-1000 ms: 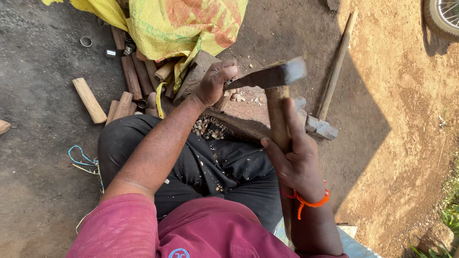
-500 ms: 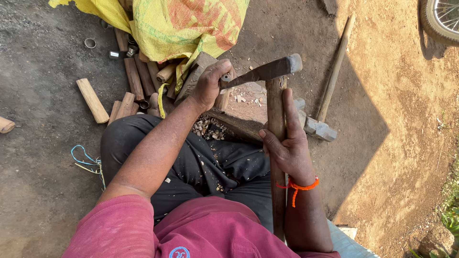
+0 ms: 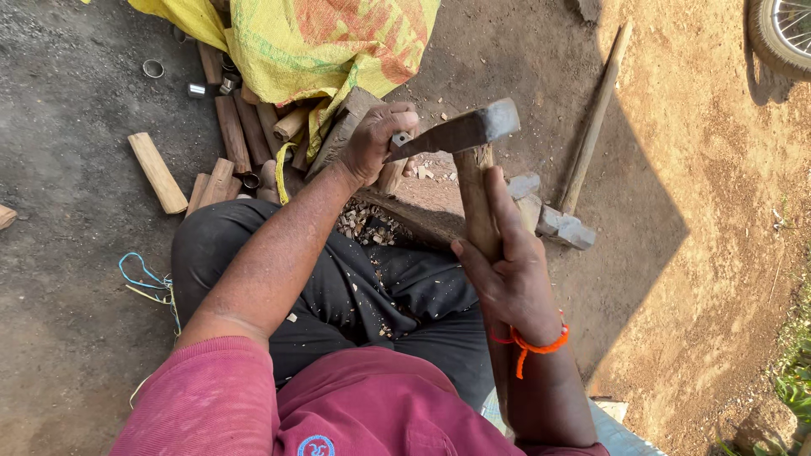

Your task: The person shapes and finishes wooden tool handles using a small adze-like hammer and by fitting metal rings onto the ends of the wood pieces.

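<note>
— Wood is all round you. What has your right hand (image 3: 507, 279) got?

— Your right hand is clamped on the handle (image 3: 476, 203) of an adze (image 3: 460, 133), thumb up along the shaft. Its dark metal head sits level in front of you, blade end toward your left hand (image 3: 376, 139).

— And the left?

— Your left hand is closed round a wood piece (image 3: 390, 175), holding it upright on the block (image 3: 405, 211). The blade tip is just beside your left fingers, touching or nearly so; I cannot tell which.

— What lies about?

— Chips (image 3: 367, 224) are heaped at the block's near edge and scattered on your black trousers (image 3: 372, 287). Cut billets (image 3: 228, 135) lie to your left on the ground, partly under a yellow sack (image 3: 329, 42). One pale billet (image 3: 158, 171) lies apart from them. Small metal rings (image 3: 153, 68) sit near the sack. A blue cord (image 3: 144, 279) lies by your left knee. Right of the block, a long stick (image 3: 596, 118) lies on the dirt, with grey stones (image 3: 562, 226) at its near end. An orange thread (image 3: 532, 344) circles your right wrist.
</note>
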